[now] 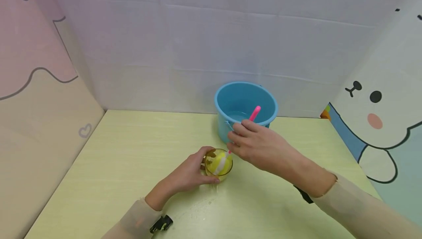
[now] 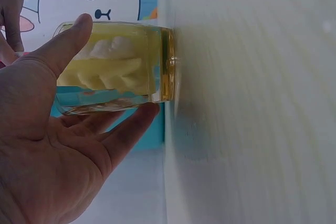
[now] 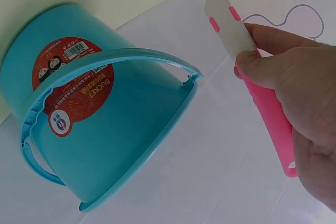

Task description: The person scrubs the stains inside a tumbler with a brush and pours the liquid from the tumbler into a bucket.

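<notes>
My left hand [image 1: 188,172] grips an amber drinking glass [image 2: 167,66] around its side, thumb on one side and fingers on the other. The base of the glass is right at the tabletop. Inside it sits the yellow and white sponge head [image 1: 221,164] of a cup brush. My right hand [image 1: 252,143] holds that brush by its pink and white handle [image 3: 269,116], which slants up out of the glass. In the right wrist view, thumb and forefinger pinch the white part of the handle. The right hand is above the glass, close in front of the bucket.
A blue bucket [image 3: 126,124] stands behind the glass, its handle folded down at the rim and a red label on its side. Water drops [image 1: 209,202] lie on the pale yellow table [image 1: 138,140]. Cloth walls with cartoon drawings enclose the back and sides.
</notes>
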### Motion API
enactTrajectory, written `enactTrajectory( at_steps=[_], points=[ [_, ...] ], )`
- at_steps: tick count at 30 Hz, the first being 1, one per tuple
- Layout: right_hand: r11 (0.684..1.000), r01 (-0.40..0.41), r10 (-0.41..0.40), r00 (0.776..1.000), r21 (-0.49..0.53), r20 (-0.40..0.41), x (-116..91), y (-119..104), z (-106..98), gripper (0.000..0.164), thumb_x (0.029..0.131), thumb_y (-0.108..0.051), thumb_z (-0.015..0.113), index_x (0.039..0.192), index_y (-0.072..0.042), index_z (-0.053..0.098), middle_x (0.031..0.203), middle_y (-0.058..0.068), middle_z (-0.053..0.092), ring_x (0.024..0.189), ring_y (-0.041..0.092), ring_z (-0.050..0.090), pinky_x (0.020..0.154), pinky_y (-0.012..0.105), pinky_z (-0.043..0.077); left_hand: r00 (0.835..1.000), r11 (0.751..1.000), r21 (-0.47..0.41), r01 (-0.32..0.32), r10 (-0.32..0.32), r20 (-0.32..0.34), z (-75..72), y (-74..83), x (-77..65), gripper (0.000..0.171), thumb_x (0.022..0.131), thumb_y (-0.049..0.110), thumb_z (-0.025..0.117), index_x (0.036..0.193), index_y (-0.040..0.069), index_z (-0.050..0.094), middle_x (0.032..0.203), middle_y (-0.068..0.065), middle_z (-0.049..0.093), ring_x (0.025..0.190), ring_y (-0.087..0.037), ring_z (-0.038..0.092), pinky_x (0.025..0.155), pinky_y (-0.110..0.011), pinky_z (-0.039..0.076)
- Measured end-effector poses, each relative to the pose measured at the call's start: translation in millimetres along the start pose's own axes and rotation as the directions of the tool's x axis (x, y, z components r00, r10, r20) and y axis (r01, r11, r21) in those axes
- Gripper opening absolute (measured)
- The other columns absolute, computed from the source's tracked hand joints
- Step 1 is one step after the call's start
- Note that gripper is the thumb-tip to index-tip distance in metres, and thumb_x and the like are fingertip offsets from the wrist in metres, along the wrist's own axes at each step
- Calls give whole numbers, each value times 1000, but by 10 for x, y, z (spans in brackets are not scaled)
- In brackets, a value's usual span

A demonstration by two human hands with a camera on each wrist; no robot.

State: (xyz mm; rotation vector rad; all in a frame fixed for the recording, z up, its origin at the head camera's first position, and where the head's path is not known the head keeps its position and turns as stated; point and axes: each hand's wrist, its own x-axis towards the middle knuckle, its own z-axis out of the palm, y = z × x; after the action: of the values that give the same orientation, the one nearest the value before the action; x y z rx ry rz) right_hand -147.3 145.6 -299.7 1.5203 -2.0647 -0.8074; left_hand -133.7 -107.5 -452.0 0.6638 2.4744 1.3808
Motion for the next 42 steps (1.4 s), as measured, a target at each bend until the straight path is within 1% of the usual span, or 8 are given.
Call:
enactTrajectory(
  at_steps=[9, 15, 19, 25, 30, 33, 35, 42],
  points=[
    [1000, 8, -9, 999, -15, -34, 18, -12, -4, 40, 87, -27, 91, 122, -17, 75, 105, 6, 61, 106, 29, 48, 93, 37, 43, 1000, 1000, 9, -8, 8, -4, -8, -10, 3, 90, 84, 32, 94, 154, 12, 41, 135, -4, 61, 119, -18, 61, 102, -44, 52],
    [1000, -7, 7, 999, -12, -41, 35, -13, 29, 41, 86, -25, 91, 124, -18, 75, 106, 5, 62, 106, 29, 49, 95, 38, 44, 1000, 1000, -9, -19, 19, 1, -10, -10, 5, 90, 85, 30, 94, 154, 10, 40, 136, -4, 60, 119, -19, 62, 101, -42, 54],
    [1000, -25, 26, 999, 16, -35, 38, -6, 61, 43, 86, -24, 92, 125, -19, 76, 107, 6, 62, 106, 29, 49, 96, 39, 45, 1000, 1000, -5, -21, 21, 1, -13, -12, 5, 90, 85, 31, 94, 154, 9, 40, 137, -4, 60, 120, -20, 63, 102, -42, 54],
    [996, -54, 55, 998, 65, -15, 32, 12, 95, 49, 83, -26, 94, 128, -19, 76, 111, 5, 64, 107, 29, 50, 97, 41, 46, 1000, 1000, -3, -21, 21, 4, -20, -15, -2, 91, 84, 31, 94, 154, 8, 40, 137, -4, 60, 120, -21, 63, 102, -41, 54],
    [991, -81, 81, 997, 104, -3, 33, 25, 103, 44, 84, -27, 94, 124, -19, 77, 108, 5, 62, 105, 29, 51, 96, 42, 45, 1000, 1000, -2, -26, 26, 7, -28, -24, -4, 92, 85, 32, 94, 155, 7, 39, 136, -4, 60, 120, -20, 63, 101, -41, 54],
    [990, -90, 90, 996, 107, 4, 37, 25, 94, 40, 84, -28, 93, 120, -17, 77, 106, 5, 61, 104, 29, 51, 96, 42, 45, 1000, 1000, -6, -29, 29, 7, -33, -26, -6, 92, 85, 32, 94, 155, 7, 39, 138, -4, 59, 121, -20, 63, 102, -41, 54],
    [990, -91, 90, 996, 103, 12, 38, 23, 82, 41, 84, -29, 93, 119, -16, 77, 106, 5, 61, 104, 29, 51, 96, 42, 45, 1000, 1000, -1, -29, 29, 6, -36, -27, -9, 92, 85, 33, 93, 155, 7, 39, 139, -5, 59, 121, -19, 62, 102, -41, 54],
    [993, -85, 80, 995, 86, 55, 40, 16, 30, 49, 82, -32, 94, 127, -21, 76, 113, 5, 64, 108, 29, 52, 98, 42, 45, 1000, 999, 28, -25, 25, 2, -42, -24, -17, 92, 85, 34, 93, 155, 9, 40, 138, -5, 60, 121, -18, 60, 104, -44, 52]
  ],
)
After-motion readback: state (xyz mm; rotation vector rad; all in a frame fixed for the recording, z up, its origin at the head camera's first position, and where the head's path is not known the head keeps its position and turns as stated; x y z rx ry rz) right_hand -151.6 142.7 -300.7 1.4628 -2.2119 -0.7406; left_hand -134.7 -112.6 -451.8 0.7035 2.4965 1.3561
